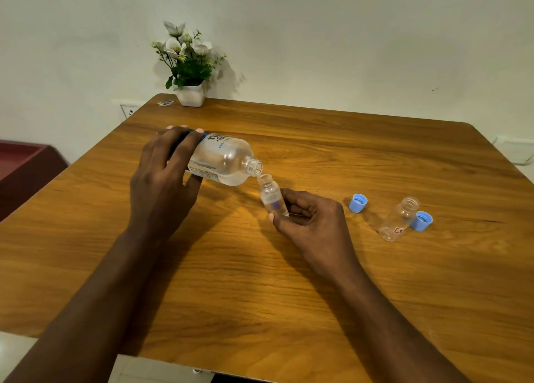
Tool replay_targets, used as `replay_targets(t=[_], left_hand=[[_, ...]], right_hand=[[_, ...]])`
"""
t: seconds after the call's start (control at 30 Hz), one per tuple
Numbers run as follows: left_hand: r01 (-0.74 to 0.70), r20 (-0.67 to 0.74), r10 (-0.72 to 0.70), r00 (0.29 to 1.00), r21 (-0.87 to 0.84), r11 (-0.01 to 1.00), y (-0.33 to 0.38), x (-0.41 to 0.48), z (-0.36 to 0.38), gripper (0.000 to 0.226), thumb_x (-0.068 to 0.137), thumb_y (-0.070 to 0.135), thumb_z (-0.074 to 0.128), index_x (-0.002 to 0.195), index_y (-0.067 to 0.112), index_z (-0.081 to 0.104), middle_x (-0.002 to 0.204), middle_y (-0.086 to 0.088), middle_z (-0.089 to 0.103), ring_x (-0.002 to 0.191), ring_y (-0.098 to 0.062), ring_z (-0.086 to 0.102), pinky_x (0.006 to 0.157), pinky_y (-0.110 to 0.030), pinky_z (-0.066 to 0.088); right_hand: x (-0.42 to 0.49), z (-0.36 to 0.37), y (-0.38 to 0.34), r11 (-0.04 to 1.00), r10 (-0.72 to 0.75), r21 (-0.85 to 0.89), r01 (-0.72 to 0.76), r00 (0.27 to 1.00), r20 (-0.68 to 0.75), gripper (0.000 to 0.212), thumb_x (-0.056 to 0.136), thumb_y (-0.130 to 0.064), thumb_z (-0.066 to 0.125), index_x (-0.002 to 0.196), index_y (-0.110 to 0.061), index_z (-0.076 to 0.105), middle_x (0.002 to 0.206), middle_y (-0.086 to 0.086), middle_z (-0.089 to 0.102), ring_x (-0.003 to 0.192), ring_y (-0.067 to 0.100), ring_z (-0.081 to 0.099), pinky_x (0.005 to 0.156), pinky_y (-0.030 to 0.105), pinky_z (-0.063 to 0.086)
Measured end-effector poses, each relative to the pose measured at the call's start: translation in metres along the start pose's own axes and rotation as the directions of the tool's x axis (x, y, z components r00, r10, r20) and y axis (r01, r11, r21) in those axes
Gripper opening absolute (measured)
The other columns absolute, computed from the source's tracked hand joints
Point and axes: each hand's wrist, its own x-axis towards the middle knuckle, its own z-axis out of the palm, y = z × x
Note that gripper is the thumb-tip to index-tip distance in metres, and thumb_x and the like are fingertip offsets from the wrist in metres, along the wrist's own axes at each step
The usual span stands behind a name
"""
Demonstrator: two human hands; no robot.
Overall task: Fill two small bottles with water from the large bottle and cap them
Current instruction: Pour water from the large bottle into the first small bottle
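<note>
My left hand grips the large clear bottle near its base and tips it on its side, open mouth pointing right. Its mouth sits just above the neck of a small clear bottle, which my right hand holds tilted toward it by the lower part. Some water shows inside the small bottle. A second small bottle, uncapped and with no water showing in it, stands on the table to the right. Two blue caps lie loose: one cap left of that bottle, the other cap touching its right side.
The wooden table reaches the wall behind. A white pot of artificial flowers stands at its back left corner, with a small object beside it. A dark red piece of furniture sits left of the table.
</note>
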Motion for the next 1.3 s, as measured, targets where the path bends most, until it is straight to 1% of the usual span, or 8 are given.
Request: replay_targets(t=[0.27, 0.5, 0.7, 0.8, 0.93, 1.07, 1.2, 1.3], left_hand=[[0.018, 0.071, -0.018, 0.997, 0.002, 1.0, 0.003, -0.002, -0.001, 0.064, 0.078, 0.015, 0.075, 0.136, 0.011, 0.048, 0.13, -0.015, 0.054, 0.117, -0.031, 0.05, 0.079, -0.041, 0.051], [0.032, 0.159, -0.029, 0.987, -0.018, 0.999, 0.01, -0.004, 0.001, 0.068, 0.078, 0.029, 0.077, 0.136, 0.011, 0.049, 0.129, -0.011, 0.057, 0.112, -0.027, 0.054, 0.071, -0.038, 0.052], [0.053, 0.246, -0.032, 0.969, -0.079, 0.995, 0.016, -0.007, 0.005, 0.073, 0.076, 0.043, 0.07, 0.138, 0.014, 0.044, 0.127, -0.008, 0.057, 0.102, -0.025, 0.059, 0.064, -0.038, 0.055], [0.072, 0.288, -0.044, 0.957, -0.085, 0.994, 0.018, -0.008, 0.009, 0.077, 0.074, 0.042, 0.077, 0.138, 0.015, 0.043, 0.126, -0.006, 0.057, 0.1, -0.024, 0.06, 0.065, -0.039, 0.056], [0.104, 0.278, -0.061, 0.959, -0.145, 0.984, 0.021, -0.008, 0.01, 0.077, 0.073, 0.04, 0.08, 0.135, 0.011, 0.045, 0.122, -0.009, 0.06, 0.104, -0.025, 0.06, 0.07, -0.038, 0.055], [0.201, 0.278, -0.136, 0.951, -0.218, 0.955, 0.022, -0.009, 0.012, 0.078, 0.072, 0.042, 0.08, 0.135, 0.011, 0.045, 0.119, -0.007, 0.06, 0.099, -0.021, 0.06, 0.073, -0.03, 0.05], [0.328, 0.304, -0.234, 0.923, -0.308, 0.893, 0.02, -0.01, 0.017, 0.081, 0.071, 0.051, 0.076, 0.137, 0.02, 0.042, 0.123, 0.0, 0.058, 0.103, -0.016, 0.059, 0.08, -0.041, 0.055], [0.41, 0.338, -0.294, 0.894, -0.354, 0.841, 0.021, -0.01, 0.018, 0.079, 0.07, 0.047, 0.08, 0.135, 0.024, 0.042, 0.124, 0.002, 0.058, 0.108, -0.013, 0.058, 0.085, -0.042, 0.055]], right_hand=[[0.0, 0.0, 0.003, 0.999, 0.021, 0.045, -0.021, 1.0, -0.005, 0.037, 0.081, -0.004, 0.074, 0.113, -0.023, 0.07, 0.104, -0.009, 0.075, 0.097, 0.003, 0.069, 0.087, 0.025, 0.056], [0.002, -0.002, 0.005, 0.998, 0.021, 0.059, -0.019, 0.999, -0.03, 0.036, 0.081, -0.002, 0.073, 0.107, -0.028, 0.071, 0.099, -0.009, 0.075, 0.092, 0.006, 0.071, 0.082, 0.024, 0.056], [0.004, 0.0, 0.009, 1.0, 0.004, 0.001, -0.004, 0.997, -0.074, 0.028, 0.081, -0.009, 0.075, 0.106, -0.02, 0.073, 0.097, -0.007, 0.075, 0.094, 0.01, 0.07, 0.088, 0.037, 0.056], [0.005, 0.0, 0.01, 1.0, -0.013, -0.027, 0.01, 0.995, -0.099, 0.028, 0.08, -0.009, 0.076, 0.107, -0.016, 0.073, 0.1, -0.008, 0.075, 0.097, 0.006, 0.069, 0.09, 0.027, 0.053], [0.006, -0.001, 0.011, 0.998, -0.014, -0.067, 0.006, 0.993, -0.119, 0.029, 0.079, -0.012, 0.078, 0.107, -0.016, 0.073, 0.099, -0.01, 0.075, 0.096, 0.003, 0.067, 0.083, 0.014, 0.048], [0.007, -0.001, 0.013, 0.996, 0.024, -0.077, -0.034, 0.992, -0.128, 0.033, 0.078, -0.016, 0.079, 0.11, -0.02, 0.072, 0.103, -0.011, 0.074, 0.097, 0.003, 0.067, 0.085, 0.021, 0.053], [0.007, -0.001, 0.014, 0.994, 0.077, -0.069, -0.087, 0.988, -0.137, 0.035, 0.078, -0.018, 0.08, 0.11, -0.026, 0.071, 0.103, -0.013, 0.073, 0.095, 0.001, 0.067, 0.083, 0.026, 0.057], [0.008, 0.0, 0.016, 0.989, 0.101, -0.092, -0.114, 0.985, -0.137, 0.037, 0.078, -0.019, 0.08, 0.114, -0.023, 0.07, 0.105, -0.012, 0.073, 0.096, 0.0, 0.067, 0.085, 0.028, 0.057]])
